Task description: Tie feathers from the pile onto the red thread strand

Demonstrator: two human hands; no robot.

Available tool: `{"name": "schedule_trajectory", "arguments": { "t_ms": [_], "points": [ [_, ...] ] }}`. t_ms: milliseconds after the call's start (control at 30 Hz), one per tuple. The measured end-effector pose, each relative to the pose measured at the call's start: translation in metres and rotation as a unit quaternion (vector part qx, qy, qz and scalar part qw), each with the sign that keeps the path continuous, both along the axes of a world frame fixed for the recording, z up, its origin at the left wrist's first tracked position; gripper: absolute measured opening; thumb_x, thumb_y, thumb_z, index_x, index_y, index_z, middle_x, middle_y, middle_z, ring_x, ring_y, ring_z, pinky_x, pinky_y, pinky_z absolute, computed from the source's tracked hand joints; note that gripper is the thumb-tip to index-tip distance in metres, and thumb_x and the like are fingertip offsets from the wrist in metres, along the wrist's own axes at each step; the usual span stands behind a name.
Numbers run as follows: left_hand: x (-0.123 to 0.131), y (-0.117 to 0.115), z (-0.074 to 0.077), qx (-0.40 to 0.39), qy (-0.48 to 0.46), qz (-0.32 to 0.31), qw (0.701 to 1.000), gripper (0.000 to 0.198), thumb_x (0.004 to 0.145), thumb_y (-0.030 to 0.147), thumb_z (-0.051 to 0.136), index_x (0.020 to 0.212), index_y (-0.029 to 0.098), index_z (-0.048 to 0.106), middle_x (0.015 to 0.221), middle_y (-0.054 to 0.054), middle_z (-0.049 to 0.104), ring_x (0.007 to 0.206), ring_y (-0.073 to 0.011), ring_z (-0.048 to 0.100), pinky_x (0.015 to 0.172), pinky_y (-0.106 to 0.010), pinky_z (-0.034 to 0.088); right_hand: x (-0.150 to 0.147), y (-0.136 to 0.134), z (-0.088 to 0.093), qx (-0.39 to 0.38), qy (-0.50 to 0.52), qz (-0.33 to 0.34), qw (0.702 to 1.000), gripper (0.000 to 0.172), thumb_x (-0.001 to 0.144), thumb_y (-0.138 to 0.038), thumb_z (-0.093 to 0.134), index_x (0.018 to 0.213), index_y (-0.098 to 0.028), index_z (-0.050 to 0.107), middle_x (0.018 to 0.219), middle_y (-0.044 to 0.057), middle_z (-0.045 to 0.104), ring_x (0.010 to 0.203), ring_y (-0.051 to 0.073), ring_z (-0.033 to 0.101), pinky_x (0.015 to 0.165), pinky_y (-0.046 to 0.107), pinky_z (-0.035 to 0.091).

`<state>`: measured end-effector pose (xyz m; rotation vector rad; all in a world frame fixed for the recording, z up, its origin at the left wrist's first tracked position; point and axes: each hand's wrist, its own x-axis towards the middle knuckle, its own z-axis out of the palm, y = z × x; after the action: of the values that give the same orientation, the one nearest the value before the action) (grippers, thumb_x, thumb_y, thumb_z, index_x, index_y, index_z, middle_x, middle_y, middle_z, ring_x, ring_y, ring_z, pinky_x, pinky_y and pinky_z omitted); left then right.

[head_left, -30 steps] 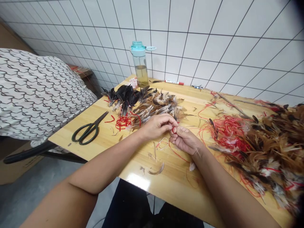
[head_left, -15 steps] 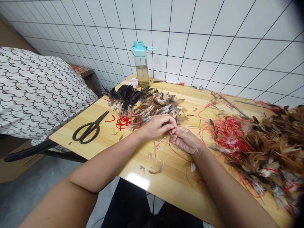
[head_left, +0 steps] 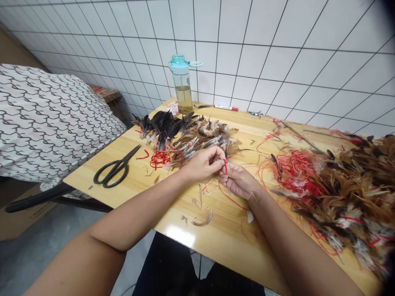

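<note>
Over the middle of the wooden table, my left hand (head_left: pixel 205 163) and my right hand (head_left: pixel 237 180) meet with fingertips pinched together. Between them a short piece of red cord (head_left: pixel 225 165) stands out, gripped by both hands. Just behind my left hand lies a pile of brown feathers (head_left: pixel 205 137), and black feathers (head_left: pixel 166 123) lie to its left. A small tangle of red cord (head_left: pixel 160 159) rests in front of the feathers. Below my hands a thin white loop (head_left: pixel 211 186) and a few loose feathers (head_left: pixel 203 220) lie on the table.
Black scissors (head_left: pixel 115 168) lie at the table's left. A water bottle (head_left: pixel 182 86) and a red-and-white marker (head_left: pixel 226 107) are by the tiled wall. On the right are a heap of red string (head_left: pixel 298 170) and a large pile of brown feathers (head_left: pixel 352 181). A patterned cloth (head_left: pixel 55 123) hangs at left.
My fingers have shifted slightly, and more of the red cord now shows upright between them. Both hands stay in nearly the same place. Everything else lies as before.
</note>
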<state>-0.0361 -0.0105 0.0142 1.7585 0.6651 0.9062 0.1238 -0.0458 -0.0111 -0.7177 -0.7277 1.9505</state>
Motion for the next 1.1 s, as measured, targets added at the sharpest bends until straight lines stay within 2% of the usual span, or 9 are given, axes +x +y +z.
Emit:
{"name": "schedule_trajectory", "arguments": {
  "t_ms": [100,267,400,533,767,1000,1100],
  "points": [
    [0.0018,-0.0006,-0.0020,-0.016,-0.015,0.015,1.000,0.006,0.084,0.017,0.053,0.088,0.016,0.048,0.072,0.000,0.065,0.064,-0.0096,0.064,0.063,-0.022,0.050,-0.0002,0.0002,-0.0011,0.009,-0.005,-0.009,1.000,0.027,0.059,-0.024,0.087,0.068,-0.015,0.064,0.066,-0.003,0.057,0.055,0.004,0.044,0.055,0.018,0.039],
    [0.0028,-0.0013,-0.0037,0.010,-0.011,0.070,0.997,0.011,0.078,0.011,0.054,0.085,0.017,0.049,0.072,0.003,0.061,0.063,-0.0079,0.061,0.061,-0.020,0.046,0.0004,0.0008,-0.0019,0.005,-0.005,-0.005,1.000,0.026,0.061,-0.025,0.085,0.070,-0.015,0.063,0.067,-0.003,0.057,0.055,0.003,0.043,0.054,0.017,0.039],
    [0.0028,-0.0003,0.0002,-0.031,-0.019,0.047,0.998,0.018,0.076,0.012,0.055,0.094,0.016,0.056,0.072,0.002,0.063,0.062,-0.0085,0.062,0.062,-0.021,0.046,0.0019,0.0013,-0.0023,-0.011,0.007,0.005,1.000,0.024,0.064,-0.022,0.083,0.076,-0.014,0.063,0.068,-0.003,0.056,0.055,0.003,0.044,0.054,0.016,0.039],
    [0.0009,0.0016,0.0042,-0.062,-0.017,0.028,0.998,0.011,0.078,0.017,0.058,0.086,0.012,0.064,0.076,-0.002,0.066,0.066,-0.0085,0.061,0.066,-0.021,0.048,0.0032,0.0011,-0.0033,-0.025,0.018,0.002,1.000,0.022,0.066,-0.022,0.081,0.072,-0.015,0.061,0.068,-0.002,0.058,0.055,0.004,0.045,0.054,0.018,0.040],
    [-0.0005,0.0012,0.0056,-0.145,-0.046,-0.010,0.988,0.020,0.075,0.025,0.072,0.087,0.010,0.066,0.074,-0.004,0.068,0.064,-0.0102,0.063,0.067,-0.025,0.051,0.0033,0.0009,-0.0037,-0.033,0.035,-0.001,0.999,0.019,0.068,-0.018,0.079,0.077,-0.015,0.062,0.070,-0.002,0.059,0.056,0.004,0.046,0.055,0.018,0.041],
    [0.0036,0.0030,0.0004,-0.116,-0.016,0.023,0.993,0.017,0.076,0.024,0.067,0.086,0.012,0.062,0.069,-0.002,0.066,0.063,-0.0104,0.062,0.065,-0.024,0.050,-0.0017,-0.0017,-0.0048,-0.023,0.030,-0.023,0.999,0.020,0.068,-0.022,0.078,0.076,-0.016,0.061,0.070,-0.002,0.057,0.055,0.004,0.044,0.053,0.019,0.040],
    [0.0008,0.0080,-0.0004,-0.089,0.007,0.059,0.994,0.016,0.075,0.023,0.066,0.085,0.013,0.060,0.071,0.000,0.064,0.063,-0.0088,0.059,0.064,-0.021,0.046,-0.0048,-0.0013,-0.0069,-0.007,0.001,-0.076,0.997,0.022,0.068,-0.025,0.079,0.077,-0.017,0.061,0.071,-0.003,0.056,0.054,0.005,0.041,0.052,0.020,0.037]
  ]
}}
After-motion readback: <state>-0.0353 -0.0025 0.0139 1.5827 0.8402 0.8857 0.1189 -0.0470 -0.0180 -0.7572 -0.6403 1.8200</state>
